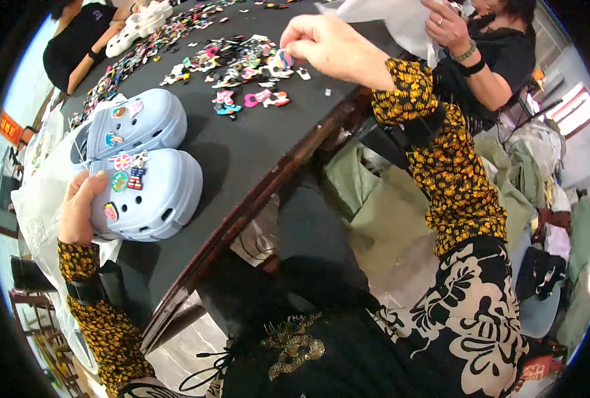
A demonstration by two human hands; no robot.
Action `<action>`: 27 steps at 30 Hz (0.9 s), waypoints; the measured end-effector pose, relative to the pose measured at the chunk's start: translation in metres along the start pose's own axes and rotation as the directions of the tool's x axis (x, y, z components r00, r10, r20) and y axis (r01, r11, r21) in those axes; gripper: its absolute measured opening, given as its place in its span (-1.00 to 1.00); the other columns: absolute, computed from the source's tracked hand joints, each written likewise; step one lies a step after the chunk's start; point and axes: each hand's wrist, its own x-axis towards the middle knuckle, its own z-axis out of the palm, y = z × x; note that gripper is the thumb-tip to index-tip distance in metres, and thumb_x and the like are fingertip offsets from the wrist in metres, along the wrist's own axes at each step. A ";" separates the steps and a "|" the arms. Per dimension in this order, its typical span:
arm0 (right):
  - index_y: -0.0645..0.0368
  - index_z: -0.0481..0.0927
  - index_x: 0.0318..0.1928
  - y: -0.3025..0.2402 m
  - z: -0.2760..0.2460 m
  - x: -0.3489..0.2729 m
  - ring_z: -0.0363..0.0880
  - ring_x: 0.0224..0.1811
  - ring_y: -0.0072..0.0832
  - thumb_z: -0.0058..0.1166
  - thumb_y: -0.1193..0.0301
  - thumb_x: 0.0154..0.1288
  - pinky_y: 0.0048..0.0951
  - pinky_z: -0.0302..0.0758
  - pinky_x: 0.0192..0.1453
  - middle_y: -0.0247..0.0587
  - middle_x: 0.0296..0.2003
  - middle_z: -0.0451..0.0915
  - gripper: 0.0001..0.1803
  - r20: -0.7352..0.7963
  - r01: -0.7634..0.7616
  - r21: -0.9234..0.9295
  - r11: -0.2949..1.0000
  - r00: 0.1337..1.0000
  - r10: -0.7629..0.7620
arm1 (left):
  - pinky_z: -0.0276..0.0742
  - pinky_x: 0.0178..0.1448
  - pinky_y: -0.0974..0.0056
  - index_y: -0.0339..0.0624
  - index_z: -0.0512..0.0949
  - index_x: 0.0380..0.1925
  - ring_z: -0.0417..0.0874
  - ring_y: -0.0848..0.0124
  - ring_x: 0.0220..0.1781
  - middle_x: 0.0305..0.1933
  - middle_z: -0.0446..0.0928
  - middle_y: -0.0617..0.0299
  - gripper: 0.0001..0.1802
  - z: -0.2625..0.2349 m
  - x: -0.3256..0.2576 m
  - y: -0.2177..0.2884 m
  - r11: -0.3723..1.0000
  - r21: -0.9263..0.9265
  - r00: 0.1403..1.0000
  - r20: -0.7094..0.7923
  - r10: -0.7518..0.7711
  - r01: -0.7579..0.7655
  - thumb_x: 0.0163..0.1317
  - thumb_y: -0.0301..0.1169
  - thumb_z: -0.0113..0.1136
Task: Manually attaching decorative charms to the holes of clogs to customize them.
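Note:
My left hand grips the nearer of two pale blue foam clogs, its thumb lying over the clog's edge. Both toes point right. Several colourful shoe charms, one a flag and one a pink flower, sit in the nearer clog's top. Behind it rests the second blue clog, which has charms too. Over the loose pile of charms, my right hand has its thumb and fingers pinched together. A round striped charm shows at those fingertips.
The dark table ends in a brown edge running diagonally. A person sits at the far left near a white clog; another person is at the right. White plastic sheeting lies at left, and green sacks are below.

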 end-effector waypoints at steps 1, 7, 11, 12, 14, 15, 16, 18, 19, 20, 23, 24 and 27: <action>0.30 0.55 -0.26 0.000 -0.004 -0.004 0.54 -0.43 -0.58 0.01 0.43 0.16 -0.50 0.47 -0.30 -0.24 -0.48 0.60 -0.81 -0.003 -0.048 0.060 0.997 0.999 0.049 | 0.44 -0.21 0.47 -0.19 0.55 -0.41 0.55 0.58 -0.35 -0.38 0.59 0.31 -0.88 -0.001 0.002 -0.001 1.000 0.007 1.000 0.011 0.005 -0.005 0.19 -0.38 0.13; 0.25 0.63 -0.27 0.008 -0.018 -0.018 0.63 -0.42 -0.36 0.03 0.36 0.09 -0.36 0.52 -0.29 -0.09 -0.43 0.65 -0.74 -0.169 0.100 0.052 0.994 0.981 -0.090 | 0.46 -0.09 0.42 -0.21 0.55 -0.35 0.56 0.55 -0.27 -0.32 0.59 0.28 -0.85 -0.012 0.013 -0.009 0.999 0.026 0.999 -0.017 0.031 -0.031 0.19 -0.36 0.16; 0.23 0.64 -0.23 0.008 -0.019 -0.030 0.62 -0.38 -0.34 -0.01 0.38 0.08 -0.35 0.51 -0.22 -0.06 -0.41 0.65 -0.72 -0.143 -0.003 0.103 0.995 0.990 0.017 | 0.45 -0.06 0.42 -0.22 0.55 -0.34 0.55 0.55 -0.25 -0.29 0.59 0.27 -0.84 -0.006 0.011 -0.008 0.996 0.070 0.997 -0.062 0.051 -0.047 0.20 -0.34 0.17; 0.22 0.64 -0.23 0.010 -0.020 -0.031 0.62 -0.36 -0.34 -0.02 0.38 0.08 -0.35 0.51 -0.21 -0.05 -0.39 0.65 -0.72 -0.170 0.039 0.070 0.997 0.985 -0.027 | 0.45 -0.06 0.42 -0.21 0.55 -0.34 0.55 0.55 -0.24 -0.29 0.58 0.28 -0.83 -0.007 0.011 -0.006 0.997 0.068 0.998 -0.043 0.035 -0.032 0.20 -0.34 0.18; 0.23 0.64 -0.23 0.016 -0.023 -0.034 0.62 -0.30 -0.32 -0.02 0.38 0.10 -0.35 0.51 -0.16 -0.05 -0.35 0.65 -0.72 -0.207 0.096 0.011 0.995 0.974 -0.091 | 0.45 -0.05 0.41 -0.21 0.56 -0.34 0.55 0.55 -0.23 -0.29 0.58 0.28 -0.83 -0.009 0.012 -0.004 0.997 0.072 1.000 -0.022 0.021 -0.020 0.20 -0.33 0.18; 0.23 0.64 -0.23 0.019 -0.024 -0.037 0.62 -0.30 -0.32 -0.02 0.38 0.10 -0.35 0.51 -0.16 -0.05 -0.35 0.65 -0.72 -0.211 0.101 0.012 0.995 0.973 -0.096 | 0.44 -0.05 0.41 -0.22 0.56 -0.34 0.55 0.54 -0.23 -0.29 0.58 0.29 -0.82 -0.011 0.013 -0.004 0.997 0.076 1.000 -0.018 0.016 -0.015 0.19 -0.33 0.18; 0.23 0.63 -0.22 0.021 -0.026 -0.039 0.62 -0.29 -0.32 -0.02 0.38 0.10 -0.35 0.51 -0.15 -0.05 -0.35 0.65 -0.72 -0.222 0.118 0.029 0.993 0.969 -0.109 | 0.44 -0.05 0.41 -0.22 0.56 -0.33 0.55 0.54 -0.22 -0.29 0.58 0.30 -0.82 -0.011 0.014 -0.005 0.997 0.080 1.000 -0.014 0.011 -0.010 0.19 -0.33 0.18; 0.23 0.63 -0.22 0.022 -0.027 -0.042 0.62 -0.28 -0.32 -0.02 0.38 0.11 -0.35 0.50 -0.14 -0.05 -0.34 0.65 -0.72 -0.237 0.137 0.048 0.989 0.964 -0.121 | 0.44 -0.06 0.40 -0.22 0.56 -0.33 0.54 0.54 -0.22 -0.29 0.57 0.30 -0.82 -0.009 0.015 -0.008 0.996 0.092 0.999 -0.031 0.020 -0.017 0.19 -0.33 0.18; 0.24 0.63 -0.22 0.022 -0.027 -0.043 0.62 -0.28 -0.32 -0.02 0.38 0.11 -0.35 0.51 -0.14 -0.05 -0.34 0.65 -0.72 -0.226 0.121 0.060 0.991 0.969 -0.105 | 0.44 -0.06 0.40 -0.22 0.57 -0.32 0.54 0.54 -0.23 -0.29 0.57 0.30 -0.82 -0.009 0.015 -0.008 0.995 0.102 0.999 -0.044 0.026 -0.021 0.19 -0.34 0.18; 0.24 0.63 -0.21 0.021 -0.027 -0.044 0.62 -0.27 -0.31 -0.01 0.38 0.12 -0.35 0.51 -0.13 -0.05 -0.34 0.65 -0.72 -0.214 0.105 0.072 0.992 0.973 -0.088 | 0.44 -0.06 0.40 -0.22 0.57 -0.32 0.54 0.54 -0.23 -0.29 0.57 0.30 -0.82 -0.010 0.015 -0.007 0.994 0.106 0.999 -0.044 0.027 -0.022 0.19 -0.34 0.18; 0.24 0.62 -0.20 0.023 -0.025 -0.045 0.63 -0.27 -0.31 -0.02 0.39 0.11 -0.35 0.51 -0.13 -0.06 -0.34 0.65 -0.72 -0.226 0.136 0.085 0.987 0.968 -0.113 | 0.43 -0.05 0.41 -0.23 0.56 -0.31 0.53 0.54 -0.20 -0.28 0.57 0.30 -0.82 -0.010 0.014 -0.006 0.995 0.099 0.999 -0.047 0.016 -0.012 0.18 -0.35 0.17; 0.24 0.62 -0.20 0.021 -0.025 -0.045 0.63 -0.27 -0.31 -0.02 0.39 0.11 -0.35 0.51 -0.13 -0.06 -0.34 0.65 -0.72 -0.224 0.139 0.087 0.986 0.967 -0.117 | 0.42 -0.04 0.40 -0.23 0.56 -0.29 0.53 0.54 -0.18 -0.26 0.57 0.29 -0.81 -0.013 0.015 -0.008 0.995 0.094 0.997 -0.073 0.024 -0.017 0.17 -0.35 0.18; 0.24 0.61 -0.19 0.017 -0.024 -0.049 0.63 -0.26 -0.30 -0.02 0.40 0.11 -0.35 0.51 -0.11 -0.05 -0.33 0.65 -0.72 -0.172 0.096 0.174 0.980 0.983 -0.066 | 0.41 -0.01 0.40 -0.24 0.54 -0.25 0.52 0.53 -0.15 -0.24 0.56 0.28 -0.78 -0.017 0.016 -0.010 0.992 0.118 0.995 -0.087 0.045 -0.035 0.16 -0.35 0.19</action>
